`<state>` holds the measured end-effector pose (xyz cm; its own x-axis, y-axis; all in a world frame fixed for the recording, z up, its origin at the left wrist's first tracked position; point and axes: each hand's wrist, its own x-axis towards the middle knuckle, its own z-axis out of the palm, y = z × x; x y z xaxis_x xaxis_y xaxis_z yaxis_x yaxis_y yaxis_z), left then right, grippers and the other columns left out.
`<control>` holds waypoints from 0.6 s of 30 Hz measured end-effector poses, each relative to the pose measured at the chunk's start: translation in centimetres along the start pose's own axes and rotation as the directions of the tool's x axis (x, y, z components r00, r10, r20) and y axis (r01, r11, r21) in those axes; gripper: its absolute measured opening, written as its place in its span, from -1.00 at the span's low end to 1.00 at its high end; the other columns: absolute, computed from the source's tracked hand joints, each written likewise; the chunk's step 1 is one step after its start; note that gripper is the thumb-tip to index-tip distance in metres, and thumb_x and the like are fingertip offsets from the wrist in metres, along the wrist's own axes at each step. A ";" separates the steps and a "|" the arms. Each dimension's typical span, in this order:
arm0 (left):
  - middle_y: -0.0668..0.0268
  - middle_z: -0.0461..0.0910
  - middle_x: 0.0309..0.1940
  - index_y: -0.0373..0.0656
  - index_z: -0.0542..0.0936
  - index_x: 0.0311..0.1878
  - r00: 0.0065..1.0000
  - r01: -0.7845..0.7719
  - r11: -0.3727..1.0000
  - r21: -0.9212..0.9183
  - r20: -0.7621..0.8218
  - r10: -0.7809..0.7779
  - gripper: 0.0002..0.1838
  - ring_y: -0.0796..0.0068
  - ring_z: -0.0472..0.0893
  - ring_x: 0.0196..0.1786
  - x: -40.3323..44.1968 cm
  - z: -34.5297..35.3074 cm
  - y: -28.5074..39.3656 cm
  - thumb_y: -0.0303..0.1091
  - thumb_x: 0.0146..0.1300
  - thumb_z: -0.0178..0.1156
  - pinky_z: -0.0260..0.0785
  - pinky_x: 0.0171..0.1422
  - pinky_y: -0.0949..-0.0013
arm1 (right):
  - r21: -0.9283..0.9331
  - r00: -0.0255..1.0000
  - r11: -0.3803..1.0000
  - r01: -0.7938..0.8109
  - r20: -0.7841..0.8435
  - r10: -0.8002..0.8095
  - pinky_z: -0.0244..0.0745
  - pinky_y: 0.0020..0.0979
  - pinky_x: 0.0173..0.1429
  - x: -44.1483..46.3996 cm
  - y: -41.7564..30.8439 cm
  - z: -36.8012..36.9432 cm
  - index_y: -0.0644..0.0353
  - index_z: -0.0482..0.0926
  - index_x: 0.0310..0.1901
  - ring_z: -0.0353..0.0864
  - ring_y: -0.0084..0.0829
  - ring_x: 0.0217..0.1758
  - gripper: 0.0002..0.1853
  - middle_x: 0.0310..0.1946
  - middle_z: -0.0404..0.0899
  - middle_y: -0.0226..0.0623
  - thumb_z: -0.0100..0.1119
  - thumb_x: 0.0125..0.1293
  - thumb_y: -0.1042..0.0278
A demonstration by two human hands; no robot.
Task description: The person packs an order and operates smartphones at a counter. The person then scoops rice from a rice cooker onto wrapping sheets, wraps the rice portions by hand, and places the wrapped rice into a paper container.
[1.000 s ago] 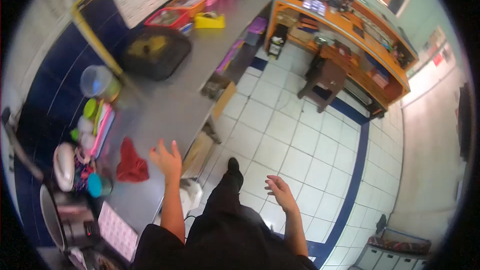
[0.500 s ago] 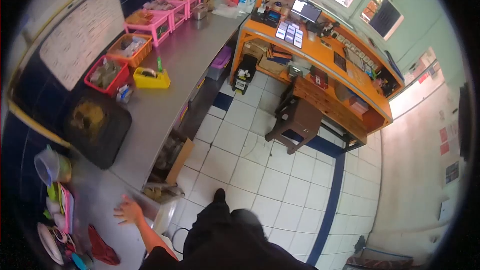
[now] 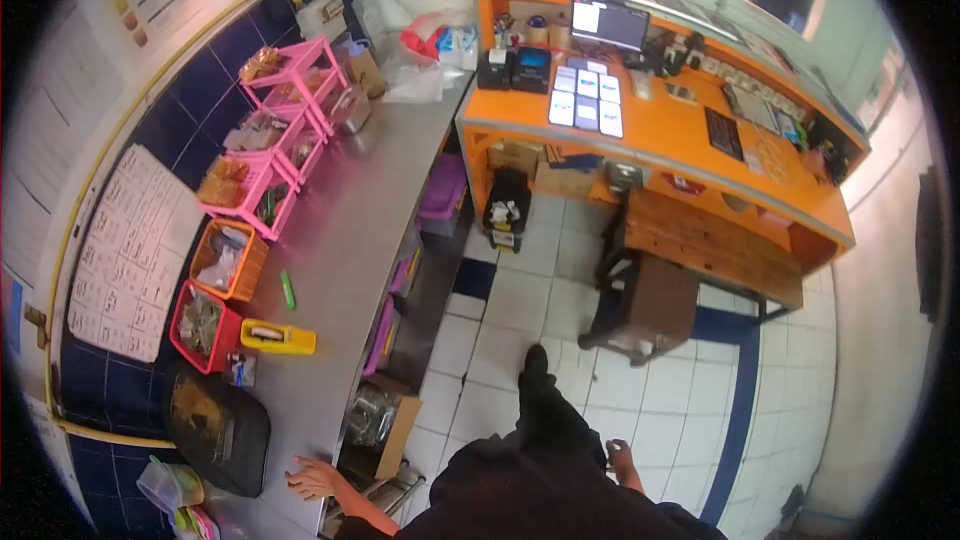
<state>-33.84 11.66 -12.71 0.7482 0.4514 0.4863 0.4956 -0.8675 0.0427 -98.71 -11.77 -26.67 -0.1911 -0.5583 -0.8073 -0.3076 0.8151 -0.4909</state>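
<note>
- The dark case [image 3: 235,445] is the thing nearest the left hand [image 3: 316,480]; it lies on the metal worktop [image 3: 325,275], against the tiled wall, with no hand visibly on it.
- Half a second ago the left hand was over the stretch near the red cloth; now it is beside the case's near end, and the cloth is out of view.
- The left fingers are loosely spread and appear to hold nothing—whether they brush the worktop's edge, I cannot tell.
- The right hand [image 3: 622,458] has come back into view, low over the floor; its fingers look curled, but whether they pinch anything is unclear.
- Past the case sit the yellow holder [image 3: 290,339] and the red basket [image 3: 228,333]; below the edge, an open cardboard box [image 3: 402,437].
- One shoe [image 3: 537,360] is stretched forward on the tiles, and the orange worktop [image 3: 640,140] looms larger—so this reads as walking, with no handling under way.
</note>
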 end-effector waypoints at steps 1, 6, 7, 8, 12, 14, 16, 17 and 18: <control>0.16 0.45 0.23 -0.06 0.40 0.30 0.987 -0.037 0.999 -0.014 -0.155 0.035 -0.38 0.05 0.55 0.17 -1.6 -0.1 2.5 0.25 0.46 0.02 0.37 0.20 -0.04 | 0.046 0.997 0.999 0.004 -0.079 -0.001 0.64 -0.11 -0.42 2.0 -3.8 -0.2 0.18 0.47 0.23 0.66 -0.25 -0.38 -0.48 -0.38 0.60 -0.15 0.25 0.42 0.00; -0.02 0.40 0.27 -0.15 0.38 0.28 0.967 -0.168 0.941 -0.294 0.135 0.215 -0.40 -0.09 0.51 0.22 -8.5 -5.8 13.8 0.17 0.46 0.07 0.40 0.16 -0.14 | -0.520 0.979 0.847 -0.109 0.090 0.181 0.65 0.17 -0.02 18.0 -18.9 -4.6 0.30 0.59 0.00 0.72 0.01 -0.04 -0.46 -0.10 0.67 0.08 0.10 0.44 -0.14; -0.07 0.38 0.30 -0.14 0.40 0.26 0.955 -0.238 0.873 -0.427 0.061 0.290 -0.41 -0.13 0.47 0.28 -9.5 -7.4 16.1 0.18 0.48 0.04 0.37 0.21 -0.19 | -0.828 0.960 0.521 0.205 0.067 -0.272 0.48 0.10 0.32 28.3 -16.0 -4.4 0.36 0.61 0.09 0.61 0.15 0.19 -0.38 0.05 0.65 0.18 0.07 0.43 -0.16; -0.13 0.35 0.33 -0.14 0.42 0.24 0.934 -0.311 0.776 -0.549 -0.024 0.357 -0.42 -0.18 0.42 0.33 -10.4 -8.4 18.6 0.18 0.49 0.02 0.33 0.27 -0.23 | -0.756 0.921 0.559 0.341 0.149 -0.360 0.38 -0.03 0.44 25.6 -25.3 -4.8 0.34 0.64 0.12 0.53 0.18 0.29 -0.37 0.17 0.58 0.23 0.08 0.40 -0.16; -0.19 0.28 0.41 -0.10 0.50 0.22 0.888 -0.421 0.883 -0.205 0.106 0.448 -0.44 -0.24 0.28 0.46 -13.1 -10.0 29.0 0.21 0.52 -0.04 0.18 0.38 -0.37 | -0.464 0.687 0.580 0.670 0.092 -0.720 0.52 -0.11 0.16 20.9 -50.0 0.4 0.28 0.64 0.06 0.68 0.08 0.09 -0.53 -0.07 0.70 0.14 0.14 0.43 0.00; -0.21 0.21 0.48 -0.06 0.56 0.20 0.834 -0.333 0.931 -0.147 0.416 0.364 -0.43 -0.23 0.18 0.53 -12.7 -13.5 36.0 0.24 0.53 -0.07 0.04 0.45 -0.45 | -0.373 0.556 0.500 0.782 0.053 -0.830 0.53 -0.14 0.13 18.4 -60.3 3.1 0.32 0.60 0.05 0.70 0.06 0.02 -0.60 -0.17 0.71 0.09 0.17 0.44 0.10; -0.20 0.24 0.46 -0.08 0.57 0.23 0.857 -0.388 0.848 -0.362 0.196 0.476 -0.39 -0.24 0.20 0.52 -12.2 -15.8 42.3 0.25 0.52 -0.07 0.09 0.46 -0.37 | -0.399 0.459 0.397 0.827 0.070 -0.886 0.54 -0.11 0.03 20.0 -68.2 4.4 0.29 0.57 0.10 0.70 0.05 -0.04 -0.63 -0.14 0.69 0.07 0.16 0.44 0.17; -0.19 0.27 0.43 -0.09 0.56 0.23 0.849 -0.416 0.793 -0.445 0.123 0.514 -0.39 -0.24 0.21 0.50 -11.6 -16.6 45.5 0.25 0.52 -0.06 0.11 0.46 -0.31 | -0.409 0.439 0.384 0.828 0.045 -0.897 0.54 -0.10 0.06 19.6 -71.9 5.4 0.24 0.58 0.12 0.69 0.03 0.01 -0.62 -0.09 0.68 0.07 0.16 0.44 0.15; -0.18 0.30 0.40 -0.11 0.55 0.23 0.842 -0.435 0.730 -0.528 0.049 0.537 -0.39 -0.24 0.23 0.48 -11.4 -17.2 48.7 0.25 0.51 -0.05 0.13 0.46 -0.26 | -0.421 0.410 0.363 0.831 0.023 -0.912 0.53 -0.10 0.10 19.9 -75.3 6.3 0.20 0.58 0.14 0.67 0.00 0.05 -0.62 -0.04 0.67 0.07 0.16 0.43 0.13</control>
<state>-25.86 -39.32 -1.19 0.9179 -0.0758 0.3894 -0.1966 -0.9395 0.2805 -73.45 -83.25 -7.83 0.2237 -0.9685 0.1093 -0.6629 -0.2334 -0.7114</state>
